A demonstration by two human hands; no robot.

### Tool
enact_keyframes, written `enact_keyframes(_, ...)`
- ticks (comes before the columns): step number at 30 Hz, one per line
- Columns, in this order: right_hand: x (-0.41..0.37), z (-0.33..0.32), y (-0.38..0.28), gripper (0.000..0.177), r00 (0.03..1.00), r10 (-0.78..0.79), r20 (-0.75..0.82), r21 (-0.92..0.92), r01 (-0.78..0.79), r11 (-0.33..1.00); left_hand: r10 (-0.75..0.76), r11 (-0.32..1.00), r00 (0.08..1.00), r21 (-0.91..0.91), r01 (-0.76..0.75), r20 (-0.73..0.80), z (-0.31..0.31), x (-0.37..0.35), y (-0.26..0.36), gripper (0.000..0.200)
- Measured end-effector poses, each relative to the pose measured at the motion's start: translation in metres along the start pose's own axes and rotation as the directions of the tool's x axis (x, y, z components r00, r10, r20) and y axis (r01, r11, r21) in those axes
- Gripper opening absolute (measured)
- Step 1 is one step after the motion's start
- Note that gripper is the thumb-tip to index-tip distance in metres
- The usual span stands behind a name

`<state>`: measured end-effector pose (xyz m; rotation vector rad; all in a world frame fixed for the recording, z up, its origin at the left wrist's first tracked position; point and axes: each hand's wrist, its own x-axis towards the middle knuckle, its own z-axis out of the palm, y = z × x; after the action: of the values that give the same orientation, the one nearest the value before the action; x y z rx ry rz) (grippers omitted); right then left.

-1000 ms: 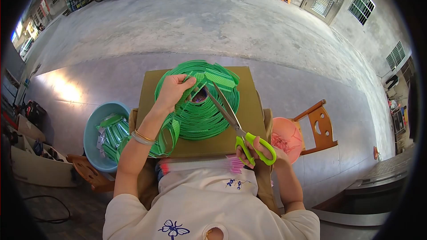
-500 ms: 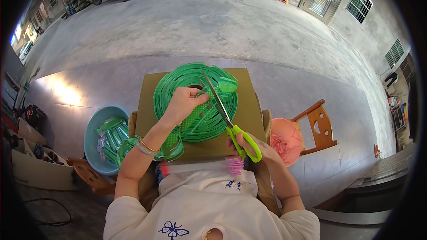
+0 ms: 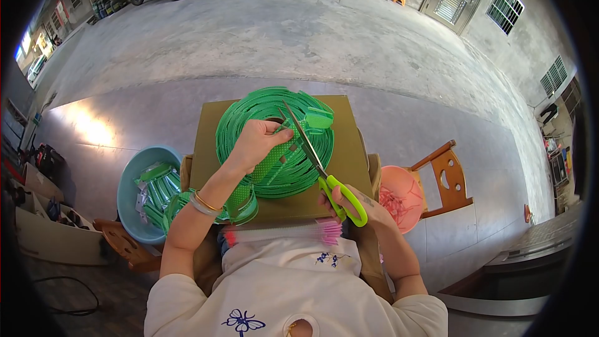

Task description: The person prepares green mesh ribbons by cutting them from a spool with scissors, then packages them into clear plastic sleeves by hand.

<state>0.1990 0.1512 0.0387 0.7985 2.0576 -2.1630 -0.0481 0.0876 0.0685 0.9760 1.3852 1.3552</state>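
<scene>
A large coil of green plastic strip (image 3: 231, 118) lies flat on an olive-brown box top (image 3: 343, 118). My left hand (image 3: 257, 140) pinches a dotted green strip (image 3: 267, 167) over the middle of the coil. From there the strip runs down past my left wrist toward the basin on the left. In my right hand (image 3: 352, 206) is a pair of scissors with lime-green handles (image 3: 357, 213). Their dark blades (image 3: 304, 140) point up and to the left, parted near the tips, and overlap the strip beside my left fingertips.
A blue basin (image 3: 126, 178) at the left holds green strip pieces. A pink basin (image 3: 407, 178) with pink scraps stands at the right, by a wooden chair (image 3: 450, 178). A bundle of clear and pink strips (image 3: 281, 234) lies across my lap, against the box's near edge.
</scene>
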Motion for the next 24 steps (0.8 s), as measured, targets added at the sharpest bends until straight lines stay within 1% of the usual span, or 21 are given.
enact_keyframes(2, -0.001, 0.001, -0.001, 0.082, 1.000, -0.005, -0.007, 0.004, 0.005, 1.000, 0.010, 1.000, 1.000, -0.001, -0.010, 0.007, 0.000, 0.000, -0.001, 0.019)
enact_keyframes(5, 0.002, 0.001, 0.006, 0.068, 0.993, -0.109, -0.033, -0.032, 0.108, 0.994, 0.010, 1.000, 1.000, 0.002, -0.010, 0.009, 0.000, 0.000, -0.001, 0.019)
enact_keyframes(8, 0.002, 0.000, 0.008, 0.067, 0.993, -0.119, -0.021, -0.047, 0.118, 0.992, 0.003, 1.000, 1.000, -0.008, -0.003, 0.010, 0.001, -0.001, 0.000, 0.019)
enact_keyframes(11, 0.002, -0.003, 0.007, 0.074, 0.999, -0.045, 0.005, -0.030, 0.045, 0.999, 0.002, 1.000, 1.000, -0.010, -0.002, 0.019, 0.000, -0.001, 0.001, 0.019)
enact_keyframes(14, 0.004, -0.002, 0.009, 0.071, 0.993, -0.116, -0.006, -0.024, 0.116, 0.993, -0.010, 1.000, 1.000, -0.026, 0.011, 0.021, -0.001, -0.001, 0.000, 0.019)
enact_keyframes(17, -0.001, 0.003, -0.004, 0.062, 0.989, -0.107, -0.100, -0.081, 0.099, 0.992, -0.022, 0.999, 1.000, -0.041, 0.022, 0.015, -0.002, -0.001, 0.001, 0.019)
enact_keyframes(20, -0.005, 0.001, -0.009, 0.028, 0.986, -0.012, -0.167, -0.016, 0.009, 1.000, -0.027, 0.998, 0.999, -0.056, 0.028, 0.016, -0.002, -0.002, 0.003, 0.019)
enact_keyframes(21, -0.005, 0.000, -0.009, 0.029, 0.976, -0.036, -0.216, -0.009, 0.035, 0.999, -0.029, 0.998, 0.999, -0.061, 0.030, 0.019, -0.003, -0.003, 0.004, 0.019)
enact_keyframes(23, -0.004, -0.005, -0.009, 0.031, 0.946, -0.082, -0.315, 0.001, 0.087, 0.996, -0.048, 0.999, 0.998, -0.011, 0.049, 0.043, -0.008, -0.003, 0.007, 0.019)
enact_keyframes(24, 0.000, -0.010, -0.009, 0.032, 0.882, -0.143, -0.449, -0.149, 0.084, 0.985, -0.058, 0.998, 0.997, 0.014, 0.058, 0.054, -0.010, -0.004, 0.011, 0.019)
